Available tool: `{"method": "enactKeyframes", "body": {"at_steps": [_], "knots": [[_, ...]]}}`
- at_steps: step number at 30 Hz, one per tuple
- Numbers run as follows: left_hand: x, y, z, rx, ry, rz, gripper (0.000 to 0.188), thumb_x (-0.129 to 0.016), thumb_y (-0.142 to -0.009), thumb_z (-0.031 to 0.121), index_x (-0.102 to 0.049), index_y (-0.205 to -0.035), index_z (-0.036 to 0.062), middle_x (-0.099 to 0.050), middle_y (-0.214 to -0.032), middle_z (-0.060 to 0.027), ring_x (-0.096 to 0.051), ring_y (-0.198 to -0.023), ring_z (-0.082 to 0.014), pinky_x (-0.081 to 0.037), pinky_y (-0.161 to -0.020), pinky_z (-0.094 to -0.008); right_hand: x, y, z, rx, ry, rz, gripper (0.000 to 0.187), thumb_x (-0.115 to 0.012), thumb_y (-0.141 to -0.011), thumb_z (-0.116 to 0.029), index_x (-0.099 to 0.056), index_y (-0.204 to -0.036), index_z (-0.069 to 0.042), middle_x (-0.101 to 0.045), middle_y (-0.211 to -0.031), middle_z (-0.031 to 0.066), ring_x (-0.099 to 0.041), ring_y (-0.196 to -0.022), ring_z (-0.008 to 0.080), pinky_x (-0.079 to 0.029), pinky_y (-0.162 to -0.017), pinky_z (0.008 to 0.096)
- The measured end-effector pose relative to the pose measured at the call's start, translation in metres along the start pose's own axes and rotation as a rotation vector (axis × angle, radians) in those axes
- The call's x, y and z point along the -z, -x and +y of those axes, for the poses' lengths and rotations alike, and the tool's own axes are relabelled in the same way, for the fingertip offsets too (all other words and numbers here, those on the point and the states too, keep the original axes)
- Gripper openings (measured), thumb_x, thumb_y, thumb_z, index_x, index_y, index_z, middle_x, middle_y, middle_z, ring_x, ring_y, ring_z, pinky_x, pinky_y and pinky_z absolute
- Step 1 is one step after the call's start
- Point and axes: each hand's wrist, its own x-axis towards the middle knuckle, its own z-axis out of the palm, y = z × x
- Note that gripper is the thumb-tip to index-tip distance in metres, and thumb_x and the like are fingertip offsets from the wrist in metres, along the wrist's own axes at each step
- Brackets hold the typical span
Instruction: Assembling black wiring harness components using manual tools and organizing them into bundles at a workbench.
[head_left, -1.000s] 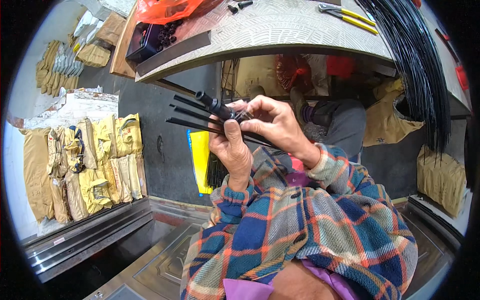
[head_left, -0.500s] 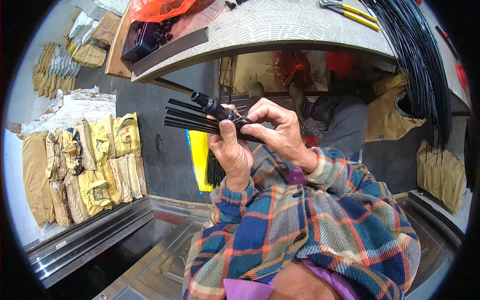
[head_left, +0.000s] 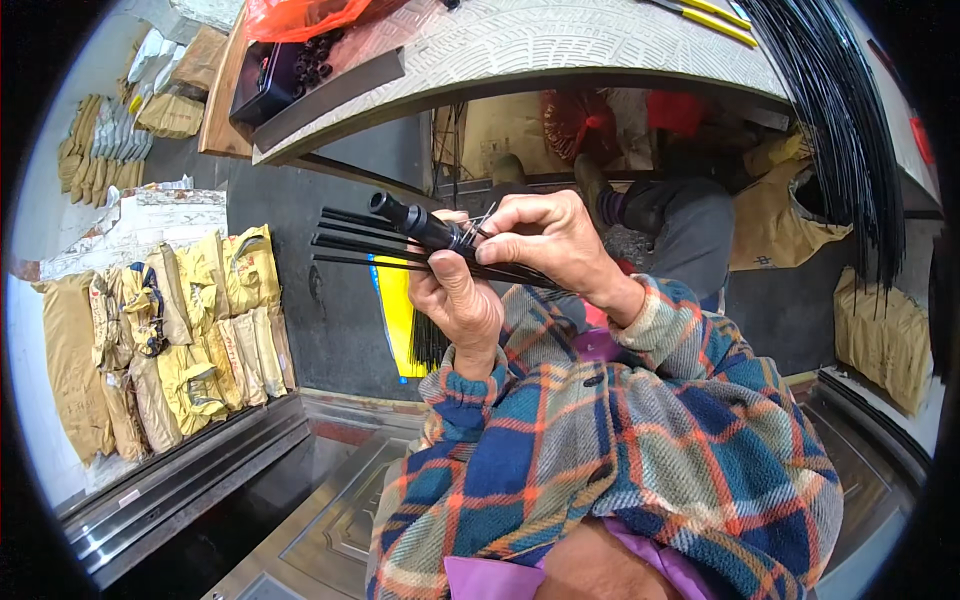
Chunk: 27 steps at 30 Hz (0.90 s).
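My left hand (head_left: 462,312) is closed around a short black plastic tube fitting (head_left: 412,218) with a round open end and a ringed collar. Several thin black rods (head_left: 350,243) lie in the same grip and stick out to the left below the fitting. With thumb and forefinger, my right hand (head_left: 562,248) pinches thin wire (head_left: 480,222) just beside the fitting's collar. The wire crosses itself there; its far ends are hidden by my fingers. Both hands are in front of my chest, below the table edge.
A patterned table (head_left: 540,50) runs along the far side. It carries a dark box (head_left: 265,95) of small black parts, yellow-handled pliers (head_left: 715,20) and a long bundle of black strands (head_left: 850,130). Brown and yellow sacks (head_left: 190,380) lie at left; a sack (head_left: 785,225) stands at right.
Both hands have shifted slightly left, and the rods look more spread out. The right fingertips remain at the wire by the collar. The view has moved a little, shifting the table.
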Motion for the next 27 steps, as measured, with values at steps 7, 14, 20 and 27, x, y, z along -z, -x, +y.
{"method": "enactKeyframes", "body": {"at_steps": [7,14,20,27], "knots": [[-0.002,-0.001,-0.002,-0.045,-0.09,-0.012,0.053,-0.044,-0.085,0.053,-0.044,-0.093,0.0012,-0.041,-0.087,-0.0055,-0.042,-0.079,-0.0149,-0.037,-0.074,-0.0277,-0.019,0.013,0.001,0.026,0.086,0.16,0.016,-0.072,-0.068,-0.002,-0.058,-0.075,-0.002,-0.055,-0.082,0.0026,-0.054,-0.074,0.0086,-0.044,-0.065,0.0218],[-0.008,-0.002,0.004,-0.085,-0.043,-0.076,0.051,-0.042,-0.086,0.054,-0.042,-0.085,0.0025,-0.038,-0.083,-0.0051,-0.039,-0.075,-0.0147,-0.036,-0.072,-0.0287,-0.015,0.009,0.017,0.364,0.181,0.083,0.024,-0.073,-0.064,-0.006,-0.054,-0.078,-0.002,-0.049,-0.092,0.0068,-0.048,-0.089,0.0149,-0.041,-0.078,0.0273],[-0.006,0.0,0.006,-0.089,-0.037,-0.114,0.05,-0.041,-0.086,0.054,-0.041,-0.084,0.0039,-0.037,-0.08,-0.0044,-0.038,-0.072,-0.0138,-0.035,-0.069,-0.0286,-0.011,0.003,0.016,-0.012,-0.383,-0.074,0.033,-0.075,-0.066,-0.007,-0.049,-0.085,-0.006,-0.044,-0.092,0.0028,-0.045,-0.085,0.0103,-0.038,-0.076,0.0244],[-0.007,-0.004,0.006,-0.162,-0.082,-0.221,0.046,-0.047,-0.084,0.05,-0.042,-0.086,0.0042,-0.038,-0.082,-0.0039,-0.04,-0.075,-0.0135,-0.037,-0.07,-0.0287,-0.002,-0.008,0.02,-0.111,-0.498,-0.199,0.039,-0.078,-0.063,-0.011,-0.047,-0.087,-0.008,-0.043,-0.091,0.0019,-0.044,-0.084,0.0101,-0.038,-0.076,0.0236]]}}
